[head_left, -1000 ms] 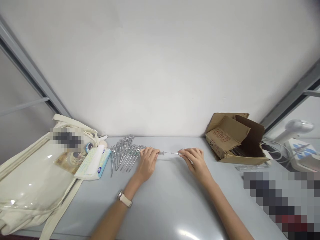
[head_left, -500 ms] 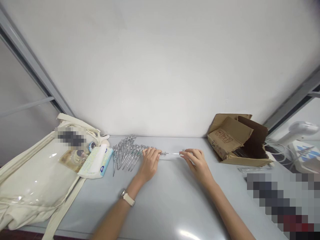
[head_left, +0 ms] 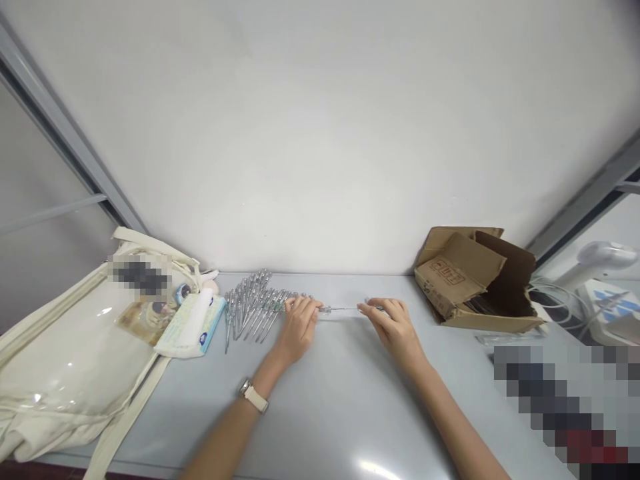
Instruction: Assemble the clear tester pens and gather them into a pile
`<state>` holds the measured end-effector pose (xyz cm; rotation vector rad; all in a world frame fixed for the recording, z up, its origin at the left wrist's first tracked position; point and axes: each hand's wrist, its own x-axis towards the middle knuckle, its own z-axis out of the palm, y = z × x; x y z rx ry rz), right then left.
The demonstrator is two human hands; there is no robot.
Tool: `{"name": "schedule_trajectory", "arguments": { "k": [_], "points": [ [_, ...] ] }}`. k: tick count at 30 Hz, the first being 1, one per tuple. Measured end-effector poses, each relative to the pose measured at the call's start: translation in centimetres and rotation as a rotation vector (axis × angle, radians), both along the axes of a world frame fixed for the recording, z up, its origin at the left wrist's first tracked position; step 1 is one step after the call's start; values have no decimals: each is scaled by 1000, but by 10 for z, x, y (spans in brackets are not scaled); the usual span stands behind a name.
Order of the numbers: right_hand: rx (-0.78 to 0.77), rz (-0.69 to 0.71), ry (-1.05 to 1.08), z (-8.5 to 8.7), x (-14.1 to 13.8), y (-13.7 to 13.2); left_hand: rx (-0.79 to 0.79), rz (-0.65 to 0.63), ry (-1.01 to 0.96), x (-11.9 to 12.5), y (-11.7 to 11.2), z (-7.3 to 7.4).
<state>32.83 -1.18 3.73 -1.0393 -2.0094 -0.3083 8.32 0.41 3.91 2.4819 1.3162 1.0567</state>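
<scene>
A slim screwdriver (head_left: 345, 309) with a clear handle and thin metal shaft lies level between my two hands, just above the grey table. My left hand (head_left: 300, 323), a watch on its wrist, closes over the handle end. The fingertips of my right hand (head_left: 393, 327) are pinched at the tip of the shaft. A small clear bluish piece (head_left: 369, 300) shows behind the right fingers, too small to make out. Many similar screwdrivers (head_left: 255, 310) lie fanned in overlapping rows beside my left hand, some hidden behind it.
On the left are a tissue pack (head_left: 193, 327) and a cream bag with a clear panel (head_left: 65, 360). An opened cardboard box (head_left: 460, 280) stands at the back right. Beyond it are a white device (head_left: 605, 307) and cables (head_left: 550, 293). A wall closes off the back.
My right fingertips have shifted very slightly at the tip of the shaft. My left hand and the laid-out screwdrivers stay nearly in place.
</scene>
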Motion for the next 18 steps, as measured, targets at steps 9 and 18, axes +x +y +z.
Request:
{"name": "schedule_trajectory", "arguments": {
  "k": [9,18],
  "points": [
    [-32,6,13,1,-1,-1,-28,-1,-9,0,0,2],
    [-86,36,19,-3,2,2,8,-4,35,-1,-1,4]
  ]
}}
